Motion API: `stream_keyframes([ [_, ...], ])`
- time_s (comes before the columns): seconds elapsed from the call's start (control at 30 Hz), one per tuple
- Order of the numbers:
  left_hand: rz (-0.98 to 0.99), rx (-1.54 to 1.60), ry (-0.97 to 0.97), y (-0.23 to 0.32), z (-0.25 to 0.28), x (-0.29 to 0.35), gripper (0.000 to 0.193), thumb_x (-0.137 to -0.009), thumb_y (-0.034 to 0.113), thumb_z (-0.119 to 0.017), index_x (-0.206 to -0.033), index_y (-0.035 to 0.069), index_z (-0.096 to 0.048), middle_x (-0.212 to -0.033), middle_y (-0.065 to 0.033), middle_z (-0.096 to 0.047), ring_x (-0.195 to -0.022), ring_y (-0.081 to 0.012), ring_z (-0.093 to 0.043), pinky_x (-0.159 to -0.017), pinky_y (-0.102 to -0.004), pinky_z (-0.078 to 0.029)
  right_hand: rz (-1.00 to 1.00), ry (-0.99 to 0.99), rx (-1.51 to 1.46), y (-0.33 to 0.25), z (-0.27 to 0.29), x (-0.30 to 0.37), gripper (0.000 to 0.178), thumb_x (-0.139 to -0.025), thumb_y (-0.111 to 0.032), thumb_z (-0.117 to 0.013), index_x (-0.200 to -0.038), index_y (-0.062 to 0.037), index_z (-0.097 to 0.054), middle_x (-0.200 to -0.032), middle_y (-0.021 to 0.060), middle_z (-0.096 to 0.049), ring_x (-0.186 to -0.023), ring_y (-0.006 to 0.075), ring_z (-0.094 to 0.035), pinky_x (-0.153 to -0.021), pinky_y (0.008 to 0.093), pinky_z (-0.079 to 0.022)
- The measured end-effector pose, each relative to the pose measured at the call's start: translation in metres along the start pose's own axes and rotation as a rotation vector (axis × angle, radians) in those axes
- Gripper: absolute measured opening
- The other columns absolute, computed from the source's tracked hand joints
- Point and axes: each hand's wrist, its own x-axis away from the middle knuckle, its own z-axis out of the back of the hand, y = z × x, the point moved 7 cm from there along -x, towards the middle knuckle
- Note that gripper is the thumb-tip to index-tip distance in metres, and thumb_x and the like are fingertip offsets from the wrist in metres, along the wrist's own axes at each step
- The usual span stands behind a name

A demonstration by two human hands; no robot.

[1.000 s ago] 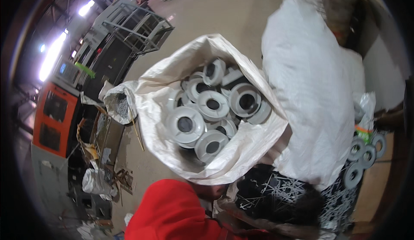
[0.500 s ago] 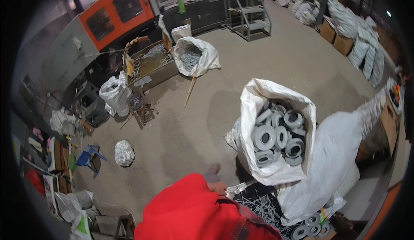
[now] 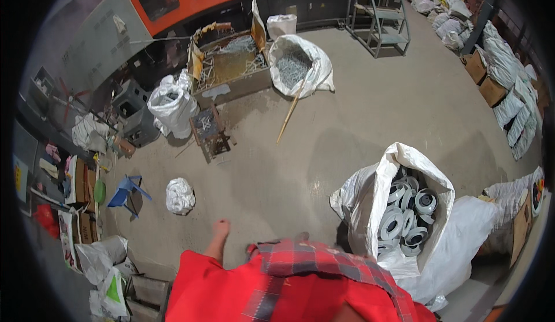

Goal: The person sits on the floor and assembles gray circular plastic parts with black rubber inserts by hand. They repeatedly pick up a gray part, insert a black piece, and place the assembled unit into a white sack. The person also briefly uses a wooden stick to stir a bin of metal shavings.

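My left hand (image 3: pixel 221 227) hangs out from the red sleeve over the floor, small and blurred. Its fingers cannot be made out, and nothing plainly shows in it. My right hand is not visible; the red clothing and checked cloth (image 3: pixel 324 258) fill the bottom of the picture. To the right stands an open white woven sack (image 3: pixel 384 197), holding several grey ring-shaped plastic parts (image 3: pixel 393 222). Neither hand touches it. Nearest to my left hand, further left, a white bundle (image 3: pixel 180 196) lies on the floor.
A blue stool (image 3: pixel 128 196) stands at left. Ahead are a small rusty stand (image 3: pixel 209 131), a white sack of thin grey pieces (image 3: pixel 293 67) with a stick (image 3: pixel 289 117) by it, and a metal bin (image 3: pixel 231 82). Metal steps (image 3: pixel 384 18) and an orange-grey machine (image 3: pixel 156 4) stand beyond.
My view has swung, so the ring sack sits lower and further right. My left hand has moved left, away from the sacks. The loose parts beside the sack have gone out of sight.
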Motion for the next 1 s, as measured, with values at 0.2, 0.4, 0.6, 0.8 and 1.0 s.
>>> stream_keyframes([
  [0.2, 0.141, -0.124, -0.213, -0.079, 0.005, 0.028, 0.023, -0.083, 0.024, -0.055, -0.091, 0.005, -0.065, -0.079, -0.0123, -0.064, -0.072, -0.0245, -0.063, -0.06, -0.0383, -0.047, -0.062, -0.109, -0.458, -0.124, 0.005, -0.074, 0.018, -0.082, -0.017, -0.064, -0.085, 0.0008, -0.067, -0.07, 0.0062, -0.066, -0.061, 0.0136, -0.062, -0.055, 0.03, -0.051],
  [0.4, -0.464, -0.721, -0.447, 0.012, -0.084, 0.035, 0.019, -0.079, 0.021, -0.059, -0.084, 0.006, -0.068, -0.072, -0.0085, -0.063, -0.06, -0.0218, -0.06, -0.052, -0.032, -0.045, 0.127, -0.079, -0.131, -0.162, -0.007, -0.165, 0.021, -0.079, -0.022, -0.064, -0.085, -0.003, -0.069, -0.071, 0.0145, -0.067, -0.067, 0.0228, -0.066, -0.065, 0.0346, -0.051],
  [0.6, -0.037, 0.034, -0.3, 0.203, -0.014, 0.009, 0.018, -0.073, 0.02, -0.067, -0.072, 0.002, -0.068, -0.052, -0.0061, -0.058, -0.046, -0.0165, -0.054, -0.047, -0.0307, -0.042, 0.358, -0.229, 0.291, -0.321, 0.001, -0.267, 0.029, -0.083, -0.029, -0.055, -0.088, -0.0038, -0.069, -0.086, 0.0217, -0.065, -0.085, 0.0367, -0.064, -0.076, 0.0425, -0.05],
  [0.8, 0.324, 0.573, -0.144, 0.27, -0.015, -0.048, 0.019, -0.081, 0.014, -0.061, -0.066, 0.002, -0.062, -0.058, -0.0074, -0.059, -0.048, -0.0156, -0.054, -0.047, -0.0293, -0.042, 0.422, -0.309, 0.495, -0.44, -0.008, -0.37, 0.033, -0.082, -0.027, -0.054, -0.098, -0.0011, -0.065, -0.097, 0.023, -0.064, -0.095, 0.0377, -0.061, -0.085, 0.0406, -0.049],
  [1.0, 0.164, 0.65, -0.227, 0.288, -0.053, -0.143, 0.022, -0.084, 0.015, -0.059, -0.069, -0.001, -0.061, -0.065, -0.0077, -0.061, -0.06, -0.0157, -0.057, -0.056, -0.0286, -0.045, 0.403, -0.466, 0.509, -0.51, -0.112, -0.456, 0.031, -0.082, -0.025, -0.054, -0.096, 0.0004, -0.064, -0.094, 0.0232, -0.065, -0.089, 0.0383, -0.062, -0.079, 0.0421, -0.051],
])
